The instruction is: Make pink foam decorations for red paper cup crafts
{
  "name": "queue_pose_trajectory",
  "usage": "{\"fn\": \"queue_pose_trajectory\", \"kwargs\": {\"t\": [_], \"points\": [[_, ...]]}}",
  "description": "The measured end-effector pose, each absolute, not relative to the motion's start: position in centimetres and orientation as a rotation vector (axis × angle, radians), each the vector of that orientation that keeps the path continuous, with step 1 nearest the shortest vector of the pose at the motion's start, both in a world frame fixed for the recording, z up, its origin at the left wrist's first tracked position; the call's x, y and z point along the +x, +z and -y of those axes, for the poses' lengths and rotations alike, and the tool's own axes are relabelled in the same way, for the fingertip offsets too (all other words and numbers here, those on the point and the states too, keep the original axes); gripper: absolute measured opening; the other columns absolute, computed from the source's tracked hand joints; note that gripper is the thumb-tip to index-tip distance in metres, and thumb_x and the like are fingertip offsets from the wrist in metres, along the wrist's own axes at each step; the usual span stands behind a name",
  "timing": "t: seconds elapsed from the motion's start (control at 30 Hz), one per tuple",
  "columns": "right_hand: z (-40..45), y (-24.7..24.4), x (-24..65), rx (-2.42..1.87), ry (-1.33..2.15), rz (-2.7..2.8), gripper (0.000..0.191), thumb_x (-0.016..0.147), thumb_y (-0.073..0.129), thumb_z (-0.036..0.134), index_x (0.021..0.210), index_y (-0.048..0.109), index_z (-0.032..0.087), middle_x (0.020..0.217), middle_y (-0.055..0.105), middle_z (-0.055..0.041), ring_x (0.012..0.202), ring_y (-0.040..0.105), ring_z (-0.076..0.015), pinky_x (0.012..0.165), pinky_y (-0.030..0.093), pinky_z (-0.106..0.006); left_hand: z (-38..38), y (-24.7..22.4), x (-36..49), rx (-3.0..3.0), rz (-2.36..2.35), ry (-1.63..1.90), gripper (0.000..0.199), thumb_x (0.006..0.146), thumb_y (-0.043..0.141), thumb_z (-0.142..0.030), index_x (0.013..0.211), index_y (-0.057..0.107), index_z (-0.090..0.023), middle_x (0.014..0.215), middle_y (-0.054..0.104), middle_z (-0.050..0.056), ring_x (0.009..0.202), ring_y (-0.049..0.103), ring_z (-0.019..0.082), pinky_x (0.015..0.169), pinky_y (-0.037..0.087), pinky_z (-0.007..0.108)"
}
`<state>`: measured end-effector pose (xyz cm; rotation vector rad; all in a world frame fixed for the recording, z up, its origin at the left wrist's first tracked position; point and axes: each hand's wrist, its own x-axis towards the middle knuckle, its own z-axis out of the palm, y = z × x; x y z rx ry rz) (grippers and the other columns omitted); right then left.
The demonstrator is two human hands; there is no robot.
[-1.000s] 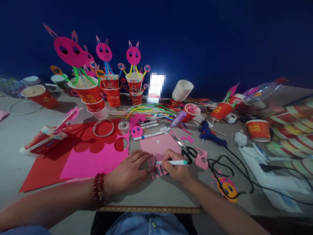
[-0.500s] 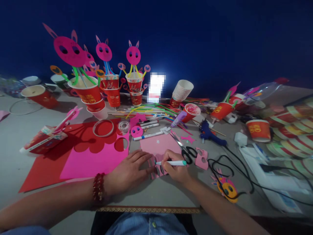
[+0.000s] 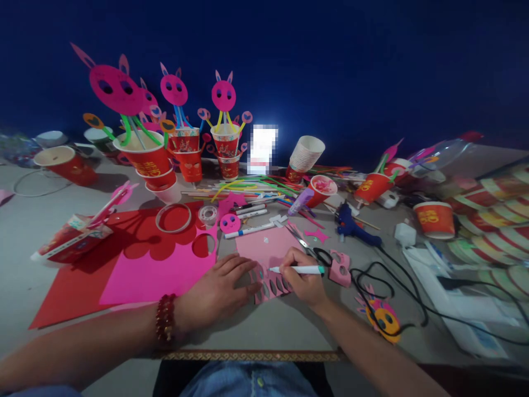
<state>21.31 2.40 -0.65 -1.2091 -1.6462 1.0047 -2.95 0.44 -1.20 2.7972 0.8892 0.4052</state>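
Note:
My left hand [image 3: 225, 289] lies flat with its fingers apart, fingertips on the left edge of a small pink paper piece with cut-out holes [image 3: 268, 291]. Closed round a white marker with a green end [image 3: 303, 269] is my right hand [image 3: 305, 284]; the marker's tip points left, over the upper part of the cut piece. Behind them lies a light pink sheet [image 3: 264, 242]. Black-handled scissors [image 3: 321, 256] rest just beyond my right hand. A small pink face disc [image 3: 230, 223] sits beside several markers [image 3: 252, 229].
Red paper [image 3: 66, 295] and a bright pink sheet [image 3: 152, 281] lie at the left. Cup figures [image 3: 144, 160] stand behind. A blue glue gun [image 3: 357, 229], its black cord and a pink holed scrap [image 3: 340, 268] are at the right.
My right hand has moved slightly to the right with the marker, uncovering more of the holed pink piece. My left hand has stayed almost in place.

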Motion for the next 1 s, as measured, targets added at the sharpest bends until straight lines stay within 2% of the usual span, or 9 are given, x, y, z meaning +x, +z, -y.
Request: {"fn": "queue_pose_trajectory", "kwargs": {"t": [0.2, 1.0], "points": [[-2.21, -0.75, 21.13, -1.2, 1.041, 1.722, 0.014, 0.077, 0.051, 0.017, 0.064, 0.052, 0.021, 0.057, 0.049, 0.0044, 0.048, 0.042, -0.011, 0.048, 0.033, -0.024, -0.47, -1.25, -2.97, 2.804, -0.878, 0.442, 0.042, 0.092, 0.062, -0.027, 0.133, 0.055, -0.032, 0.144, 0.047, 0.011, 0.13, 0.046, 0.028, 0.112, 0.036, 0.05], [-2.21, -0.67, 21.11, -1.2, 1.035, 1.77, 0.014, 0.079, 0.051, 0.018, 0.066, 0.052, 0.022, 0.056, 0.048, 0.0055, 0.048, 0.041, -0.0107, 0.048, 0.032, -0.024, -0.43, -1.12, -2.94, 2.806, -0.889, 0.441, 0.04, 0.091, 0.062, -0.025, 0.13, 0.057, -0.031, 0.141, 0.05, 0.011, 0.129, 0.046, 0.028, 0.111, 0.037, 0.049]]}}
